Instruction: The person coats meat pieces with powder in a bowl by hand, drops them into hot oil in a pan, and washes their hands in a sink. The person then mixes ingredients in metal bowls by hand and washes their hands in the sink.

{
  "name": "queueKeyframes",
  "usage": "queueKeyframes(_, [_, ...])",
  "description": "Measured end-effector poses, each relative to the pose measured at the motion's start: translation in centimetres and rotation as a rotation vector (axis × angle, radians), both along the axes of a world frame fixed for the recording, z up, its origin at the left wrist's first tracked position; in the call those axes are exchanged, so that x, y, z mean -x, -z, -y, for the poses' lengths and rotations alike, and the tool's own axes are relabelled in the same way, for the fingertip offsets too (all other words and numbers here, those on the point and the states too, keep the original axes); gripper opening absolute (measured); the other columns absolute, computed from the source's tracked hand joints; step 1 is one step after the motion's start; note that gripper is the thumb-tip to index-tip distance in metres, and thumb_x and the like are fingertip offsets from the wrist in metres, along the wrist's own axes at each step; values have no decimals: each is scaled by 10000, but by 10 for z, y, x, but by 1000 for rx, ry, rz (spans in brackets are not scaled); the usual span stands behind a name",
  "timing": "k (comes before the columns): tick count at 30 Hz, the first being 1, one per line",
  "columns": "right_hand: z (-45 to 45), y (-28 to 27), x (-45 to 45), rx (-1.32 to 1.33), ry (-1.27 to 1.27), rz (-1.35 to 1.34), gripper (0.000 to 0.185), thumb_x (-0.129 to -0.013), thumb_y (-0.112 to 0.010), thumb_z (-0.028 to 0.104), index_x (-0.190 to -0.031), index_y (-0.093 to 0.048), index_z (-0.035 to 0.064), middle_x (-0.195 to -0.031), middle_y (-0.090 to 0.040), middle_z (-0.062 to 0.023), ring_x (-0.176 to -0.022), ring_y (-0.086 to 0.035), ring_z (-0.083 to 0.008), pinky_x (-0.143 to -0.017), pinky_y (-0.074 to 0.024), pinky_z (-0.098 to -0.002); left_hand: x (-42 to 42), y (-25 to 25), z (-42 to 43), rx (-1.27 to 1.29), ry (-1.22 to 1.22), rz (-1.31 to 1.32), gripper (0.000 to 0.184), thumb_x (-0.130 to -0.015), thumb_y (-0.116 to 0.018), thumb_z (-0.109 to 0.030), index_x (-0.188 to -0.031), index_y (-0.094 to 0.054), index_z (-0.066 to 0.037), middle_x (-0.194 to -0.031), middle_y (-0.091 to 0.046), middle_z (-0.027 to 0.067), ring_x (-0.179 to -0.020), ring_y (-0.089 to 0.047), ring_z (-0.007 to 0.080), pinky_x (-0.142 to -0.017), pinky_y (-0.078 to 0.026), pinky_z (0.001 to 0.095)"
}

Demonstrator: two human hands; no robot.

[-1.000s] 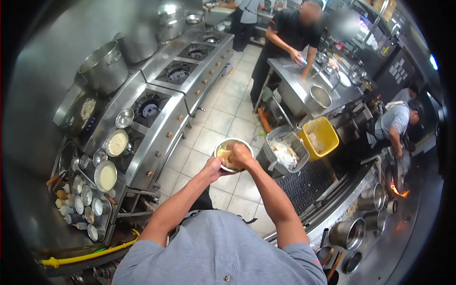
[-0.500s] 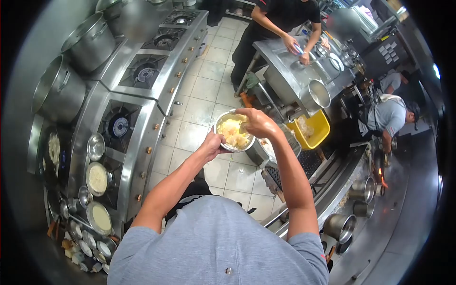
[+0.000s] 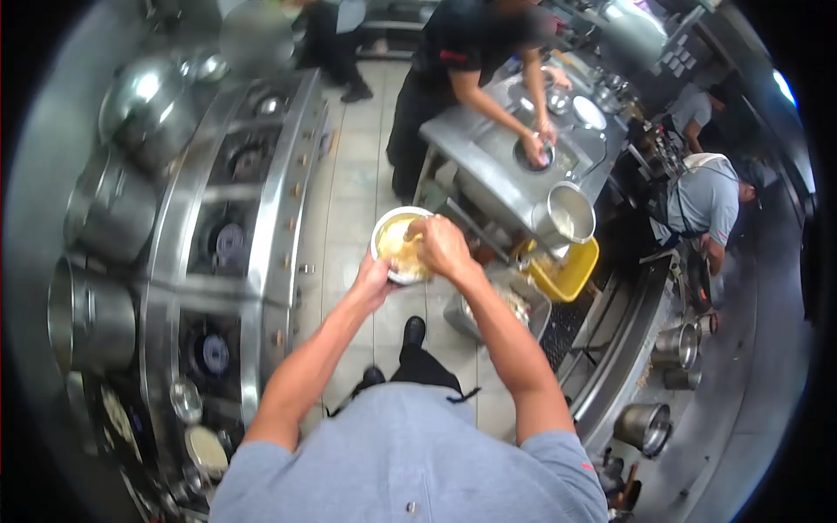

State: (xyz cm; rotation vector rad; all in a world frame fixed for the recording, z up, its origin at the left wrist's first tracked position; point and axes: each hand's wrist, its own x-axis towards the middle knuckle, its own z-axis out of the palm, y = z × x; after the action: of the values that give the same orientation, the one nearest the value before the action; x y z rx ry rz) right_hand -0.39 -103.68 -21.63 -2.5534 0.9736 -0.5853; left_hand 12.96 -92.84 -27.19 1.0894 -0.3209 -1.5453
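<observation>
A round bowl [image 3: 378,228] with a pale rim hangs in front of me above the tiled floor. Pale yellow food [image 3: 397,247] fills much of it. Fingers of my left hand [image 3: 373,281] wrap round the bowl's lower left side. Over the bowl's right part is my right hand [image 3: 441,247], its fingers bent down into the food. Those fingertips are partly hidden, so I cannot make out what they grip, if anything.
Stoves [image 3: 261,235] run along the left, with large pots [image 3: 113,205] behind. A person [image 3: 462,74] in black works at a steel table [image 3: 475,148]. A yellow tub [image 3: 575,272] and a grey bin [image 3: 540,318] stand right. Another person [image 3: 706,196] stands at far right.
The view has turned and moved forward, bringing the steel table nearer. My right hand has gone from the bowl's upper right rim down into the food. The person in black has bent over the table.
</observation>
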Motion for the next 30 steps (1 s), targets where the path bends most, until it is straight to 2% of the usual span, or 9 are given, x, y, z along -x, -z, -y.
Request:
queueKeyframes(2, [39, -12, -5, 10, 76, 293, 153, -706, -630, 24, -857, -651, 10, -814, -618, -184, -806, -623, -377, -750, -504, -438, -8, -12, 45, 17, -12, 6, 757, -735, -399, 47, -1451, -228, -128, -1324, -467, 189, -1152, -563, 381, -895, -531, 606])
queueKeyframes(6, [117, -1, -4, -530, 158, 447, 84, -804, -636, 38, -880, -633, 3, -796, -643, -135, -778, -654, -285, -690, -518, -377, -17, 5, 113, -22, 20, 18, 791, -710, -396, 58, -1455, -231, -148, -1330, -465, 191, -1125, -585, 379, -877, -548, 573])
queueKeyframes(9, [186, 26, 9, -1328, 20, 1039, 115, -952, -508, 90, -987, -600, 31, -885, -648, -90, -767, -637, -184, -674, -535, -303, -16, -1, 169, -24, 37, 29, 792, -690, -415, 58, -1443, -246, -121, -1316, -473, 199, -1103, -591, 377, -866, -553, 567])
queueKeyframes(13, [284, 44, 73, -1175, 105, 1537, 216, -973, -439, 199, -1006, -594, 51, -912, -646, -87, -775, -631, -195, -679, -533, -339, -26, -6, 232, -45, 67, 86, 627, -708, -444, 48, -1326, -349, 5, -1210, -551, 202, -1055, -620, 361, -862, -552, 570])
queueKeyframes(15, [335, 66, 111, -1039, 482, 1708, 231, -960, -464, 218, -1015, -597, 37, -875, -642, -73, -746, -617, -175, -631, -516, -328, -36, -8, 252, -75, 43, 111, 578, -721, -450, 43, -1295, -382, 19, -1172, -573, 199, -1018, -636, 353, -836, -565, 557])
queueKeyframes(20, [470, 181, 199, -771, 748, 1485, 105, -883, -574, 117, -864, -614, 22, -668, -590, -72, -533, -573, -182, -455, -449, -319, -57, -21, 279, -103, -89, 119, 525, -728, -453, 45, -1251, -428, 74, -1209, -562, 233, -1040, -625, 373, -848, -555, 550])
queueKeyframes(22, [504, 190, 207, -828, 905, 805, 147, -867, -580, 152, -822, -598, 14, -650, -581, -80, -496, -556, -196, -416, -425, -341, -74, -7, 280, -72, -142, 96, 539, -727, -449, 47, -1265, -421, 67, -1212, -561, 233, -1053, -618, 382, -857, -548, 561])
queueKeyframes(29, [577, 292, 230, -1180, 1009, 511, 117, -841, -597, 122, -911, -600, 28, -691, -564, -115, -556, -564, -258, -461, -447, -423, -96, 0, 262, -118, -414, 40, 558, -753, -450, 37, -1308, -426, -7, -1194, -577, 207, -1082, -601, 389, -825, -548, 557])
queueKeyframes(30, [582, 314, 235, -1247, 1125, 818, 130, -839, -589, 114, -946, -586, 41, -753, -571, -125, -616, -574, -271, -493, -455, -453, -97, 3, 260, -123, -414, 37, 558, -753, -450, 37, -1308, -426, -7, -1194, -577, 207, -1082, -601, 389, -825, -548, 557])
